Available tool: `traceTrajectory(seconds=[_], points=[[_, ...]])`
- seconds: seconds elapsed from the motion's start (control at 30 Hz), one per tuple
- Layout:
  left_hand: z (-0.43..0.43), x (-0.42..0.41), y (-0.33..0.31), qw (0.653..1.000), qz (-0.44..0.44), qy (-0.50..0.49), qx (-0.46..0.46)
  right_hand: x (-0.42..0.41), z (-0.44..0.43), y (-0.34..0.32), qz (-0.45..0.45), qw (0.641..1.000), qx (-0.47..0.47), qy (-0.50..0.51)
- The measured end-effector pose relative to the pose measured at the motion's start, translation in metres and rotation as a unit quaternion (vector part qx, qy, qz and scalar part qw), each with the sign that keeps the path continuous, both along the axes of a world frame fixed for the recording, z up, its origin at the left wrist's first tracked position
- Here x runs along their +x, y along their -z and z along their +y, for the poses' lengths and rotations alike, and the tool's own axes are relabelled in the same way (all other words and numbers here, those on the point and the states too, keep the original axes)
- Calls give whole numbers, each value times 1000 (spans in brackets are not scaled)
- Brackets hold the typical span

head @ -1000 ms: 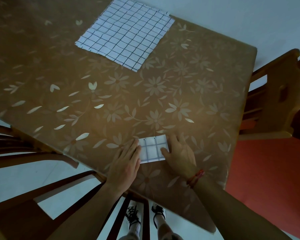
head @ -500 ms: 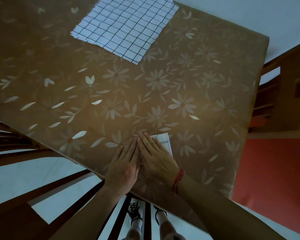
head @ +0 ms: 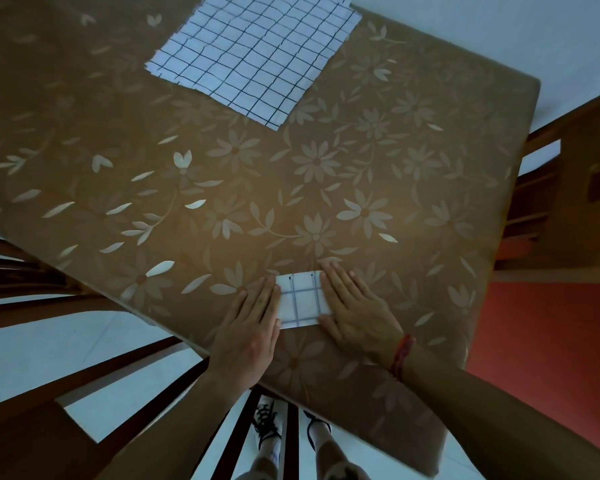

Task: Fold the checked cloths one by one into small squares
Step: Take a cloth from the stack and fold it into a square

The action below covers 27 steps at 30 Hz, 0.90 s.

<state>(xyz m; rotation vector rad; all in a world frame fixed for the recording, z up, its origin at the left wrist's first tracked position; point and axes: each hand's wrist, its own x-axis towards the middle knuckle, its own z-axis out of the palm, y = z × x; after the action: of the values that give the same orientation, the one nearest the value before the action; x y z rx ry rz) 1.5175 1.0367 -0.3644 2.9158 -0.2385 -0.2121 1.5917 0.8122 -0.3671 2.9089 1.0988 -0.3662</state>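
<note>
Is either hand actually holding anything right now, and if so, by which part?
Nothing is gripped. The left hand and right hand lie flat, pressing the left and right edges of the folded checked cloth.

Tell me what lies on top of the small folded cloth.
The left hand and right hand lie flat on the folded cloth, one on each side edge, fingers straight. Its checked middle is bare; the parts under the hands are hidden.

We wear a red cord bracelet (head: pixel 400 355) around our right wrist, just behind the right hand (head: pixel 357 313). Both our forearms (head: pixel 499 407) are bare. On our feet, at the near edge, we have white shoes (head: pixel 267 432) with black laces, and pale socks (head: pixel 270 452) above them.
</note>
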Motion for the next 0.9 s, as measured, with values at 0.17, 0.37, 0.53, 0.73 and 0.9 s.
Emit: traceTrajectory(seconds=[0.17, 0.37, 0.53, 0.73, 0.9], points=[[-4, 4, -9, 1000, 4, -14, -25, -1, 5, -4, -1, 1000, -7, 12], [-6, 21, -22, 996, -28, -21, -81, 1, 13, -12, 15, 999, 11, 31], [-8, 40, -32, 999, 7, -24, -32, 10, 18, -28, 20, 999, 43, 25], [-12, 67, -40, 997, 68, -37, -6, 17, 24, -34, 45, 996, 61, 36], [-13, 72, -42, 994, 93, -53, -17, 17, 24, -41, 77, 992, 75, 62]])
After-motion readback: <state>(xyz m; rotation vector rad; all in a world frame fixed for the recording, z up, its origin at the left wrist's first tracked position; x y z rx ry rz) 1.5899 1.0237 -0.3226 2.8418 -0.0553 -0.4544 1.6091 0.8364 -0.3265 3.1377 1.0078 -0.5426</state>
